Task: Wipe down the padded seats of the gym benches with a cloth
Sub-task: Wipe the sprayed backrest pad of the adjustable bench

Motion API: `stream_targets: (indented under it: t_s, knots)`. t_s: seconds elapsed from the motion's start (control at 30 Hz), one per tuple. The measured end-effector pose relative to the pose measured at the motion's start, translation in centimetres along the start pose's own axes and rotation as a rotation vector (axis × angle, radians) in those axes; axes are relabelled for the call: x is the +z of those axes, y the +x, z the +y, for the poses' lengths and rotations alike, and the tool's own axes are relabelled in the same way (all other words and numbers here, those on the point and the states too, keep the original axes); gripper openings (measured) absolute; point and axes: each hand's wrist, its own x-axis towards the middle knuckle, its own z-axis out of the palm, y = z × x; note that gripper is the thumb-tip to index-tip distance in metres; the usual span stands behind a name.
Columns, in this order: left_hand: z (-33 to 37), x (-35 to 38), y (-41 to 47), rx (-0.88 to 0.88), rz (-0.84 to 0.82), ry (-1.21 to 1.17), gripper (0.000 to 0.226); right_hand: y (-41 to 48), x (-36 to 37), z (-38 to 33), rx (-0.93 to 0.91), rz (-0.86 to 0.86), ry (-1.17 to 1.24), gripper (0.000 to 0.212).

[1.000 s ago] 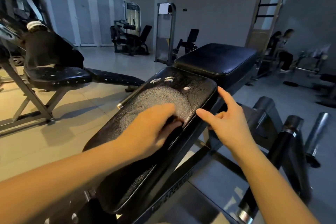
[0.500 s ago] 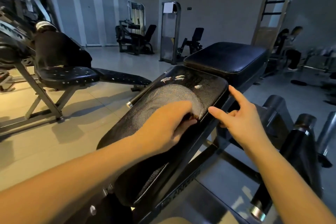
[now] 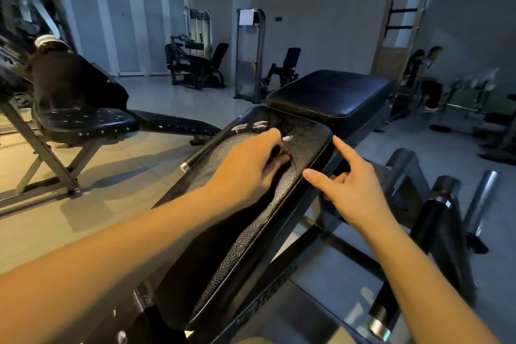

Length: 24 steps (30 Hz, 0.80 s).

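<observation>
Pebbled black pad point(image 3: 307, 132) bears the left hand point(image 3: 245, 173), grip clamped on dark cloth point(image 3: 281, 151); right hand point(image 3: 354, 195) grip apart.

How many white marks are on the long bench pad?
3: the left mark and middle mark sit side by side near the pad's far end; the right mark lies by the left hand. That hand may hide more.

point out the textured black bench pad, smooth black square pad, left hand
textured black bench pad point(image 3: 311, 138): head view, far right corner
smooth black square pad point(image 3: 329, 92): head view, top centre
left hand point(image 3: 248, 170): head view, back of hand
</observation>
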Motion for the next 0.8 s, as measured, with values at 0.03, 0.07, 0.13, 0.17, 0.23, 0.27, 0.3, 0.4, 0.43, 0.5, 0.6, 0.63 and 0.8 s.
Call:
stream_targets:
  t_s: [0.03,0.07,0.13,0.17,0.23,0.27,0.3,0.4,0.43,0.5,0.6,0.63,0.8]
  knots:
    - [0.5,-0.4,-1.8,0.070,-0.045,-0.036,0.015,0.0,-0.1,-0.1,0.006,0.009,-0.005,0.099]
    - [0.3,-0.9,-3.5,0.107,-0.085,-0.049,0.019,0.2,-0.2,0.0,0.012,0.018,-0.010,0.095]
    - [-2.2,-2.0,-5.6,0.075,-0.099,0.005,0.031,0.3,-0.3,0.0,0.015,0.030,-0.024,0.095]
    - [-3.9,-2.5,-5.8,0.018,-0.077,0.052,0.035,0.2,-0.2,0.0,0.010,0.028,-0.026,0.099]
    - [-6.8,-2.8,-4.3,-0.130,-0.004,0.116,0.029,0.1,0.0,0.0,-0.001,0.013,-0.038,0.111]
    - [-7.6,-2.6,-2.8,-0.194,0.025,0.128,0.025,0.1,0.0,0.1,0.005,0.007,-0.045,0.117]
    - [-7.6,-2.1,-1.1,-0.231,0.043,0.138,0.024,0.1,0.0,0.2,0.012,0.005,-0.054,0.121]
    - [-4.4,0.2,3.3,-0.229,0.082,0.077,0.022,-0.1,-0.2,0.0,0.026,0.001,-0.078,0.123]
    - [-2.6,0.7,3.9,-0.193,0.080,0.049,0.020,-0.1,-0.3,-0.1,0.033,-0.004,-0.082,0.123]
    - [0.6,0.9,2.9,-0.074,0.039,0.002,0.019,-0.1,-0.3,-0.3,0.055,-0.006,-0.091,0.116]
    - [1.0,-0.3,-2.3,0.117,-0.049,-0.050,0.017,-0.2,-0.3,-0.4,0.052,0.008,-0.098,0.102]
    - [-0.2,-1.1,-3.7,0.115,-0.063,-0.038,0.020,-0.2,-0.3,-0.4,0.047,0.013,-0.095,0.100]
    - [-8.3,-2.8,-1.6,-0.178,0.020,0.134,0.026,-0.4,-0.1,-0.7,0.046,0.007,-0.085,0.109]
